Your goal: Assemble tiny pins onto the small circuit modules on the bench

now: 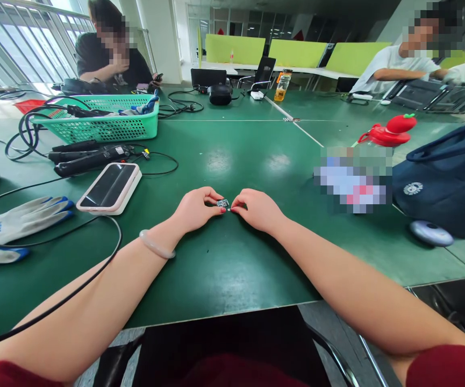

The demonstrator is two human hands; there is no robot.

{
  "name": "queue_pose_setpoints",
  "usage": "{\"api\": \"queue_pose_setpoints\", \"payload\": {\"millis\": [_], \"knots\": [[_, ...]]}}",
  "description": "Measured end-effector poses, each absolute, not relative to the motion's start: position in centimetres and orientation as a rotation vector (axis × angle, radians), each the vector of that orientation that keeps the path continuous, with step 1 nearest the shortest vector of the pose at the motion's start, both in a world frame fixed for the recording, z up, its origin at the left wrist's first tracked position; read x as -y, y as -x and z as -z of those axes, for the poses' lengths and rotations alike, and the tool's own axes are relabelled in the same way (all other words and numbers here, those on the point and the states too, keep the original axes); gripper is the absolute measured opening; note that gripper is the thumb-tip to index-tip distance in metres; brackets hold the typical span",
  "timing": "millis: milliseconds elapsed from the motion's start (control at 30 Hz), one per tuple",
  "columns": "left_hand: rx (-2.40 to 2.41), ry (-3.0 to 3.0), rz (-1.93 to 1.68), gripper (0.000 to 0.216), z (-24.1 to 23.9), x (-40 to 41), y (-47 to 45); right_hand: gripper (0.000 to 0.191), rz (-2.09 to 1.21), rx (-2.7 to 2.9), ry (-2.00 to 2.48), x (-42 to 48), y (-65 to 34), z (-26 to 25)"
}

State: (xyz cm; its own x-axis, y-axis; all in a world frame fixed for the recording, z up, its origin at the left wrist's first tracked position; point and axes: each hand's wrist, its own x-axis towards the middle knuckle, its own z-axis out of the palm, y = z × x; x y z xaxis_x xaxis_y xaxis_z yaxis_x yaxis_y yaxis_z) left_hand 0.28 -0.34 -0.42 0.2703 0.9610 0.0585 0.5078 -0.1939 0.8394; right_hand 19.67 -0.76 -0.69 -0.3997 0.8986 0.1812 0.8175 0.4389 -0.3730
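My left hand [197, 208], with a pale bangle on its wrist, pinches a small dark flat piece with white markings [222, 203] between thumb and fingers. Its kind is too small to tell. Close on its right, my right hand [257, 208] is closed in a pinch. A tiny pale bit [229, 209] shows at its fingertips, too small to name. Both hands are just above or resting on the green table [224, 258], their fingertips a short gap apart.
Left: a phone in a pale case [109, 188], work gloves [22, 223], black cable [115, 242], black handheld tools [91, 158], a green basket [103, 126]. Right: a red-lidded bottle [389, 131], a navy bag [445, 183], a round pale object [431, 233]. People sit across the table.
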Motion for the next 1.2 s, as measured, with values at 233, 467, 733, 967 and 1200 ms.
{"api": "queue_pose_setpoints", "payload": {"millis": [233, 467, 733, 967, 1200], "knots": [[-1.329, -1.806, -0.768, 0.026, 0.3, 0.5, -0.4, 0.013, -0.214, 2.217, 1.421, 0.8, -19.7, 0.6], [-1.335, -1.783, -0.784, 0.026, -0.1, 0.7, -0.5, 0.013, -0.129, 2.123, 1.190, 1.8, -19.1, 0.3], [-1.298, -1.835, -0.786, 0.024, -0.3, 0.9, -0.7, 0.014, -0.100, 2.204, 1.149, 1.7, -18.8, 1.0], [-1.314, -1.825, -0.823, 0.024, -0.2, 0.8, -0.7, 0.016, -0.153, 2.128, 1.162, 1.6, -19.4, 0.6], [-1.255, -1.828, -0.888, 0.024, -0.3, 0.6, -0.5, 0.018, -0.226, 2.216, 1.280, 1.5, -19.5, 0.4]]}}
